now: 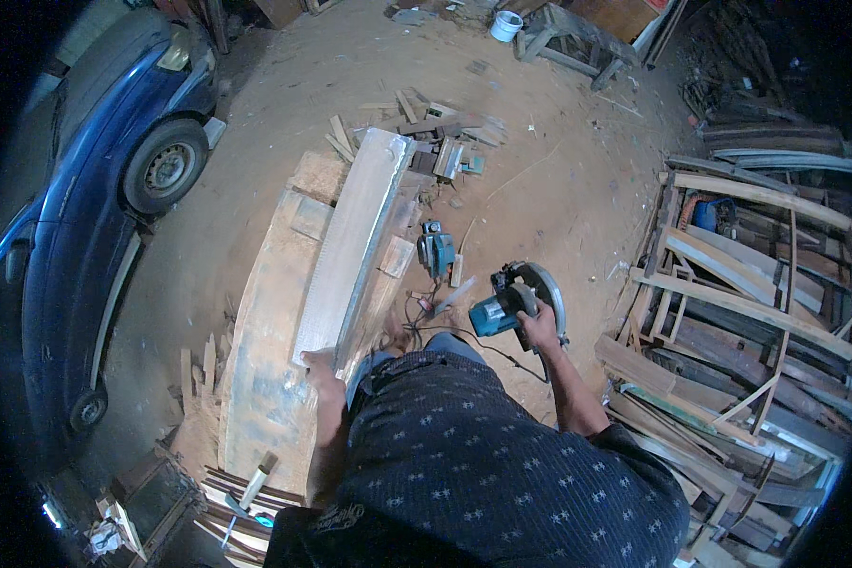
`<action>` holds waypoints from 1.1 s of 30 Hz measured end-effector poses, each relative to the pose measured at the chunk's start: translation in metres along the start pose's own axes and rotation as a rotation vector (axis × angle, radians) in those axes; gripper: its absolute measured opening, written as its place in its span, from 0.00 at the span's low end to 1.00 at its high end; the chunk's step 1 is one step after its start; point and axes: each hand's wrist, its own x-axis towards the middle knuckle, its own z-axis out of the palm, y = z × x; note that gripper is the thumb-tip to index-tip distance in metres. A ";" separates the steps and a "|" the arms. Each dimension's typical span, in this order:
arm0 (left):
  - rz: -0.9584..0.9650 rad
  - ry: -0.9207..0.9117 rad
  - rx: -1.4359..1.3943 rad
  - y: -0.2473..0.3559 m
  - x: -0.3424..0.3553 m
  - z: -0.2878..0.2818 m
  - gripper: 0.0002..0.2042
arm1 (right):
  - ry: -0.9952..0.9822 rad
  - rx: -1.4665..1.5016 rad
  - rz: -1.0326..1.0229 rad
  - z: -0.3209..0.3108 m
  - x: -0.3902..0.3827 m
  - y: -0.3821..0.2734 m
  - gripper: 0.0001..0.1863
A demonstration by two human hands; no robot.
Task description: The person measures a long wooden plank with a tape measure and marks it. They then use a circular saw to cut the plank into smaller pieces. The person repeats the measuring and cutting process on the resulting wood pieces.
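In my right hand [541, 328] is a circular saw [494, 315], teal and black with a grey round guard, held by its handle off the right side of my body. The fingers of my left hand [321, 369] close on the near end of a long, pale wooden plank [350, 237]. This plank lies lengthwise on a dusty wooden workbench [267, 327], its far end by a heap of offcuts. On the ground right of the bench sits a teal and black power tool [435, 252], with cords near my feet.
Offcuts [450, 133] lie beyond the bench. A blue car [85, 161] stands at the left. Stacked timber and frames [729, 303] fill the right side. Farther off are a white bucket [506, 26] and a wooden trestle [577, 43]. A hammer [246, 497] lies at the lower left.
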 end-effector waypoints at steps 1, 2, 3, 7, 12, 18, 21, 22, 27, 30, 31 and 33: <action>0.017 0.015 -0.020 -0.007 0.011 -0.006 0.44 | 0.019 -0.005 -0.066 0.004 0.004 -0.009 0.25; 0.038 0.010 -0.014 -0.005 0.013 -0.004 0.43 | 0.064 -0.001 -0.108 0.003 0.001 -0.016 0.25; 0.057 0.009 -0.006 -0.002 0.014 0.001 0.43 | 0.090 -0.024 -0.146 -0.001 0.000 -0.024 0.23; 0.106 0.040 -0.044 -0.011 0.025 -0.001 0.42 | -0.034 -0.032 -0.332 -0.020 0.001 -0.084 0.19; 0.208 0.066 -0.063 -0.010 0.033 0.005 0.41 | -0.157 -0.047 -0.341 -0.022 -0.004 -0.166 0.26; 0.637 0.507 0.191 -0.009 0.057 0.023 0.36 | -0.243 0.030 -0.466 -0.005 0.013 -0.209 0.26; 1.108 0.608 0.343 0.020 0.030 0.044 0.31 | -0.284 -0.015 -0.554 0.016 0.021 -0.231 0.27; 1.324 0.562 0.397 0.046 0.002 0.068 0.30 | -0.291 -0.029 -0.589 0.018 0.025 -0.230 0.27; 1.403 0.418 0.691 0.106 -0.091 0.136 0.23 | -0.383 -0.087 -0.716 0.039 0.045 -0.235 0.29; 1.303 0.411 0.717 0.104 -0.095 0.145 0.20 | -0.431 -0.130 -0.706 0.049 0.051 -0.231 0.31; 1.298 0.406 0.733 0.106 -0.102 0.146 0.20 | -0.419 -0.140 -0.711 0.051 0.053 -0.228 0.31; 1.315 0.448 0.727 0.105 -0.100 0.152 0.22 | -0.400 -0.157 -0.719 0.058 0.057 -0.222 0.29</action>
